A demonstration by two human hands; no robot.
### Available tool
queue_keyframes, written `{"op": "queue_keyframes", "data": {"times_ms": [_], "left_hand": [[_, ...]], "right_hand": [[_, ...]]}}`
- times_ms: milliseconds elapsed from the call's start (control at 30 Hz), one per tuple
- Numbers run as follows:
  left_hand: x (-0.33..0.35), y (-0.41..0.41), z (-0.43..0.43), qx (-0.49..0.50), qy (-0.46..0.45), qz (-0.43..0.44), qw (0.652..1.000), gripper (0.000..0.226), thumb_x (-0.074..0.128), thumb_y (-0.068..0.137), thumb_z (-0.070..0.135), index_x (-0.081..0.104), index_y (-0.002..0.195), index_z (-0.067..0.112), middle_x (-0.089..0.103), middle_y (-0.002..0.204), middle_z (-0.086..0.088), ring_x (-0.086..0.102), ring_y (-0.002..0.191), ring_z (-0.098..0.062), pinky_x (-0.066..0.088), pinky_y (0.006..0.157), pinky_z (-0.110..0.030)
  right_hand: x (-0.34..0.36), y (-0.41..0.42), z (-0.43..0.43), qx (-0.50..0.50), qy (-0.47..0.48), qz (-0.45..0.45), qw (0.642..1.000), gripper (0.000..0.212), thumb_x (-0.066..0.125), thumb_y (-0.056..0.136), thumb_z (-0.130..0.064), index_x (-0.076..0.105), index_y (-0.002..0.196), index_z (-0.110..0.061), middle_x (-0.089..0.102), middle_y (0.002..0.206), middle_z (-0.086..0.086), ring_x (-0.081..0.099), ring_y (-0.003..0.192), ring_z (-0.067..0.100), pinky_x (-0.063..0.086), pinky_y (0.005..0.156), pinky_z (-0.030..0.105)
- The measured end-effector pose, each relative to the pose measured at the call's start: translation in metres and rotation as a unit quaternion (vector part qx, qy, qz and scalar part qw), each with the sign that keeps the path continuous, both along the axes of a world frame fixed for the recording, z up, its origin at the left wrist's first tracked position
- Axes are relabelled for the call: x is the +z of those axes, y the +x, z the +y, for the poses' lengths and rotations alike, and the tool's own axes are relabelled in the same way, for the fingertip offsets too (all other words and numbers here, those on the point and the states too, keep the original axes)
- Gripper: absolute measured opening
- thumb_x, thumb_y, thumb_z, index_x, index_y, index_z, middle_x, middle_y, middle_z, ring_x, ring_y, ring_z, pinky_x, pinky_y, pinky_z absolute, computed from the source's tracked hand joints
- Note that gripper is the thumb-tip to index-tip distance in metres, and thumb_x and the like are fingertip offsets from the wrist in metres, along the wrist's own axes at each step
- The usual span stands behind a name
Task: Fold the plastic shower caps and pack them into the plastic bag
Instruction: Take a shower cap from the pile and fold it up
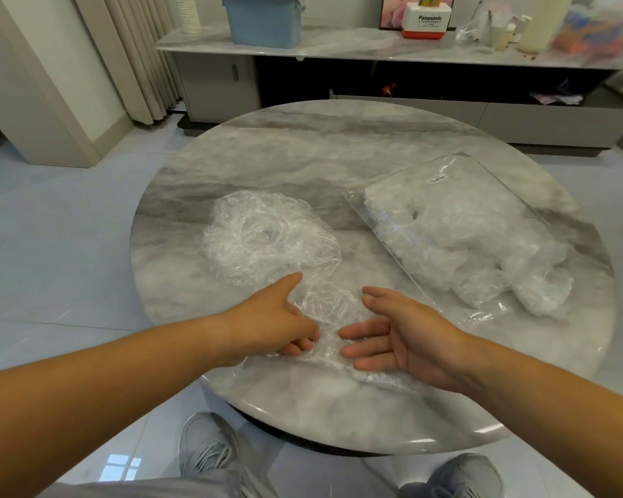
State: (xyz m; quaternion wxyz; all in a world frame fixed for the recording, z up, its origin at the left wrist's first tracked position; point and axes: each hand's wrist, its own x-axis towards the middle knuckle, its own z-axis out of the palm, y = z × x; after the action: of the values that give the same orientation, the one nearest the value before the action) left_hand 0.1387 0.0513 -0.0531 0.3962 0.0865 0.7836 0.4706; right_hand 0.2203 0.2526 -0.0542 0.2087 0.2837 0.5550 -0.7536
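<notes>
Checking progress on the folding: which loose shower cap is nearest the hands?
The near cap, flattened at the table edge between the left hand and right hand, left fingers curled into it. The far cap lies round and puffed, untouched.

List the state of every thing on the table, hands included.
left hand, fingers curled on the near shower cap.
right hand, open, fingers straight.
near shower cap, flattened between both hands.
shower cap pile, unfolded, heaped loosely.
plastic bag, lying flat, stuffed with caps.

Grey-veined white marble table [339,145]; clear crinkled shower cap [267,239]; clear plastic bag [475,170]; seemingly pale-blue bin [263,19].
</notes>
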Motion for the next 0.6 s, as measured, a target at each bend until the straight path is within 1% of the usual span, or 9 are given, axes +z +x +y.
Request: {"op": "queue_keyframes", "data": {"times_ms": [67,133,200,267,333,367,433,533,600], "left_hand": [[0.000,-0.002,-0.001,0.005,0.016,-0.016,1.000,0.066,0.077,0.087,0.013,0.041,0.143,0.019,0.075,0.102,-0.015,0.074,0.092,-0.025,0.061,0.083,-0.036],[0.001,-0.003,-0.004,-0.002,0.040,-0.028,0.999,0.049,0.080,0.085,0.017,0.051,0.125,0.012,0.075,0.104,-0.017,0.073,0.096,-0.028,0.059,0.089,-0.042],[0.001,-0.004,-0.007,-0.025,0.046,-0.018,0.998,0.046,0.082,0.083,0.021,0.055,0.116,0.003,0.075,0.101,-0.019,0.072,0.098,-0.032,0.057,0.092,-0.045],[0.002,-0.003,-0.008,-0.028,0.048,-0.012,0.998,0.051,0.083,0.079,0.027,0.059,0.110,-0.006,0.076,0.098,-0.018,0.073,0.096,-0.031,0.058,0.090,-0.040],[0.002,-0.002,-0.008,-0.022,0.052,-0.017,0.998,0.054,0.081,0.076,0.033,0.063,0.106,-0.008,0.077,0.097,-0.016,0.073,0.098,-0.030,0.059,0.090,-0.038],[0.002,-0.002,-0.008,-0.022,0.052,-0.016,0.998,0.050,0.079,0.079,0.034,0.065,0.103,-0.007,0.077,0.096,-0.014,0.073,0.097,-0.029,0.060,0.090,-0.038],[-0.001,-0.002,-0.007,-0.020,0.043,-0.002,0.999,0.036,0.076,0.086,0.031,0.070,0.094,-0.003,0.077,0.091,-0.013,0.075,0.091,-0.026,0.061,0.087,-0.037],[-0.005,-0.002,-0.005,0.001,0.021,0.028,0.999,0.035,0.078,0.088,0.026,0.069,0.088,-0.008,0.075,0.085,-0.020,0.072,0.074,-0.021,0.063,0.076,-0.033],[-0.006,-0.001,-0.004,0.008,-0.004,0.054,0.998,0.033,0.081,0.085,0.023,0.068,0.087,-0.007,0.075,0.079,-0.019,0.071,0.065,-0.019,0.060,0.062,-0.026]], "right_hand": [[-0.001,-0.002,0.005,0.004,-0.023,-0.019,1.000,0.043,0.055,0.102,-0.034,0.046,0.140,-0.017,0.074,0.109,0.023,0.074,0.096,0.040,0.061,0.068,0.041],[-0.002,-0.001,0.006,0.008,-0.031,-0.019,0.999,0.038,0.056,0.100,-0.038,0.052,0.129,-0.012,0.074,0.110,0.022,0.074,0.097,0.040,0.060,0.066,0.040],[-0.001,-0.001,0.006,0.007,-0.025,-0.004,1.000,0.037,0.057,0.099,-0.040,0.057,0.117,-0.007,0.074,0.108,0.023,0.074,0.096,0.039,0.061,0.066,0.039],[0.000,0.001,0.005,0.005,0.000,0.018,1.000,0.040,0.056,0.100,-0.041,0.059,0.107,-0.002,0.074,0.104,0.025,0.074,0.092,0.039,0.062,0.066,0.038],[0.000,0.004,0.004,0.008,0.050,0.048,0.998,0.044,0.055,0.100,-0.041,0.062,0.100,0.002,0.074,0.097,0.027,0.074,0.087,0.040,0.062,0.065,0.038],[0.000,0.006,0.004,0.014,0.083,0.066,0.994,0.045,0.056,0.100,-0.041,0.064,0.097,0.004,0.074,0.093,0.027,0.073,0.082,0.039,0.061,0.064,0.038],[-0.003,0.013,0.003,0.037,0.164,0.102,0.980,0.047,0.058,0.100,-0.041,0.068,0.090,0.004,0.074,0.087,0.024,0.070,0.069,0.031,0.057,0.059,0.036],[-0.009,0.024,0.002,0.102,0.298,0.134,0.940,0.044,0.057,0.099,-0.044,0.074,0.081,-0.007,0.075,0.076,0.008,0.065,0.060,0.016,0.051,0.055,0.026],[-0.011,0.027,0.002,0.125,0.332,0.142,0.924,0.046,0.054,0.100,-0.048,0.076,0.080,-0.013,0.075,0.076,0.002,0.066,0.062,0.011,0.050,0.059,0.021]]}}
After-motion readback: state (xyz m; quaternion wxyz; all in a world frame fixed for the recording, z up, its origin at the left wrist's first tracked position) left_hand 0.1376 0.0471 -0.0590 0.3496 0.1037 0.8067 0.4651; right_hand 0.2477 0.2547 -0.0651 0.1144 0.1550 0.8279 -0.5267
